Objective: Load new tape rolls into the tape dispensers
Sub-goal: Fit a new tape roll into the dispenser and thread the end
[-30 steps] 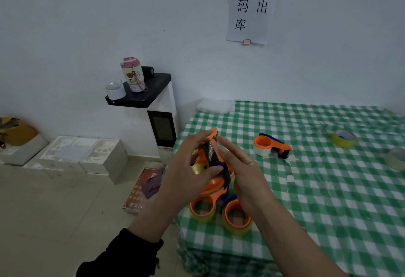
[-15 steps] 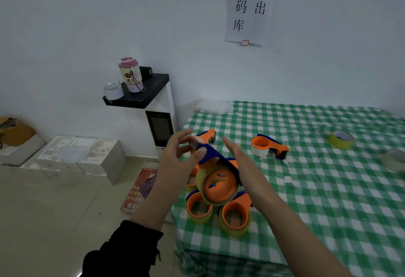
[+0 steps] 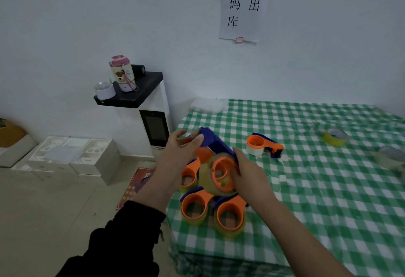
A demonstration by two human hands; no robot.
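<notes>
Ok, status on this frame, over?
Left hand pinches blue handle of dispenser, right hand grips its roll end. Held above three loaded dispensers at table corner.

Three loaded dispensers (image 3: 195, 208) crowd the near-left corner of the desk (image 3: 328, 206), touching one another, with the held dispenser (image 3: 221, 176) just above them. A lone dispenser (image 3: 260, 146) lies behind, apart. Right of these the desk gives broad passage up to the yellow roll (image 3: 335, 137) and the clear roll (image 3: 392, 158). A white cabinet (image 3: 153, 110) hems the desk's left side.
</notes>
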